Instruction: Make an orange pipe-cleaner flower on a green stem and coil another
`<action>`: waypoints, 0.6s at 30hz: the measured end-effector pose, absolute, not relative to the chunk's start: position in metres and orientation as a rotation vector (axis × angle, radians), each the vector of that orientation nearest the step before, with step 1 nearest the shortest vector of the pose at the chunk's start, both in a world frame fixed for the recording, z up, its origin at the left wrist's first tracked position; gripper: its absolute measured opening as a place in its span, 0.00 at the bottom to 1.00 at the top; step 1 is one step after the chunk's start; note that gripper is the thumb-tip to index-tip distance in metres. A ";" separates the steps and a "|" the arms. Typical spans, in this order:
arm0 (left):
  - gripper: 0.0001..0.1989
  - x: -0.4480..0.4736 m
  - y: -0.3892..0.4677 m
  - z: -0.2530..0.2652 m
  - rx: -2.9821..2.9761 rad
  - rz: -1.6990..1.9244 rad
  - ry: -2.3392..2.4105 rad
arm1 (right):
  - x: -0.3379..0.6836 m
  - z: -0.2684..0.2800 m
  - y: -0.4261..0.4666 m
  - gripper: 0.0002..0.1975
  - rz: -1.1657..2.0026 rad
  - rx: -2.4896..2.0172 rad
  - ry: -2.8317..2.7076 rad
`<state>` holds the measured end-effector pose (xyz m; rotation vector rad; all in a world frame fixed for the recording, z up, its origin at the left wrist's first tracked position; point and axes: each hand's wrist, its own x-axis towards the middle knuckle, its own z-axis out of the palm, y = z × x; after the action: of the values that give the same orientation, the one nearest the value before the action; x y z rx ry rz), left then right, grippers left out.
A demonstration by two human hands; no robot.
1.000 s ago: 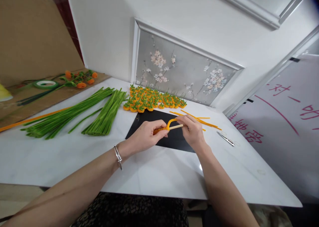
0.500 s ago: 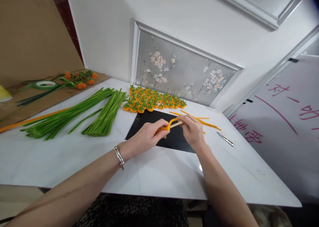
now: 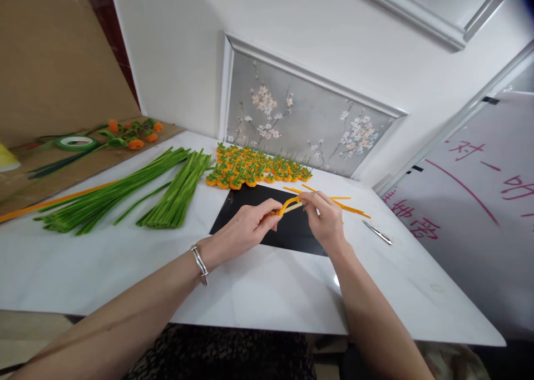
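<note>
Over a black mat (image 3: 292,238) both my hands work on an orange pipe cleaner (image 3: 285,205) and a thin pale wooden stick (image 3: 293,207). My left hand (image 3: 250,224) is closed, pinching the pipe cleaner where it is wound at the stick's left end. The fingers of my right hand (image 3: 323,218) are closed at the stick's other end, on the pipe cleaner's free part. Between the hands the pipe cleaner arches just above the stick. My fingers cover part of the wound section.
Green pipe cleaners (image 3: 167,202) lie in bundles at left. Behind the mat stand many small orange-and-green pieces (image 3: 246,168). Loose orange pipe cleaners (image 3: 346,205) and scissors (image 3: 377,232) lie at right. Green tape (image 3: 75,142) and orange flowers (image 3: 136,144) rest on cardboard at far left.
The orange arch between my hands has become lower and flatter, nearer the stick. My right hand has shifted slightly; the left stays nearly in place.
</note>
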<state>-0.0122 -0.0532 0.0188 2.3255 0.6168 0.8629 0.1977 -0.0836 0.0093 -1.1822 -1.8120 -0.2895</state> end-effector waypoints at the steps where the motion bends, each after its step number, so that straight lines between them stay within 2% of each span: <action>1: 0.08 -0.012 -0.053 0.019 2.332 0.864 0.622 | 0.198 0.009 -0.084 0.12 -0.293 -1.183 -1.803; 10: 0.10 -0.011 -0.052 0.016 2.408 0.790 0.637 | 0.197 0.001 -0.078 0.12 -0.218 -1.306 -1.943; 18: 0.06 -0.012 -0.048 0.011 2.437 0.928 0.758 | 0.198 -0.003 -0.078 0.10 -0.072 -1.383 -2.175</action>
<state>-0.0118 -0.0479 0.0114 2.4368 0.7576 0.9276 0.1984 -0.0775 -0.0031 -1.3828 -2.1746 -0.0717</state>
